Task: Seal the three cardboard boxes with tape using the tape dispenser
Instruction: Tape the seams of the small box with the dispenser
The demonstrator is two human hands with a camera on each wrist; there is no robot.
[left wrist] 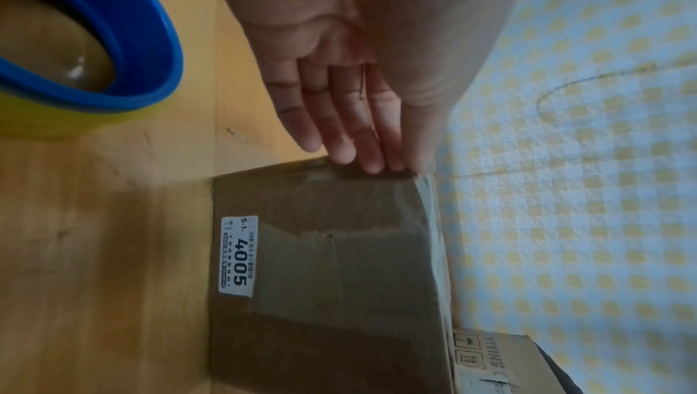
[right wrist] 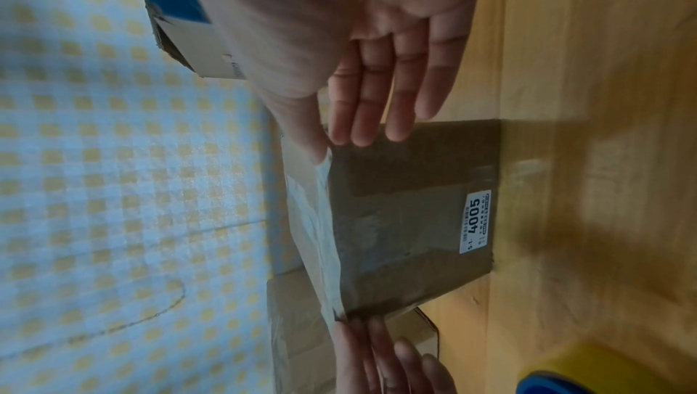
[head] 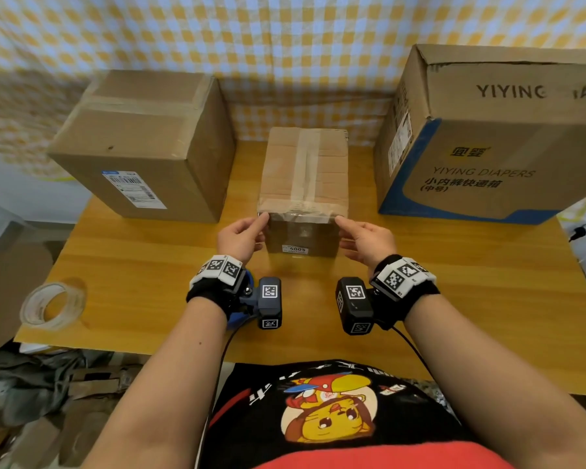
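Small box (head: 306, 170) taped along top; my left hand (head: 241, 236) and right hand (head: 366, 238), fingers straight, press tape at near corners. Left box (head: 142, 147) looks taped; right box (head: 487, 137) unclear. Dispenser (left wrist: 86, 52) idle.

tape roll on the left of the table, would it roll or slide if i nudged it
The tape roll lies flat on its side on the wooden table, so a nudge would probably slide it rather than roll it. It looks like a thin, hollow, clear ring, so likely light and easy to shift. It sits near the table's front left edge, so a hard push might send it off.
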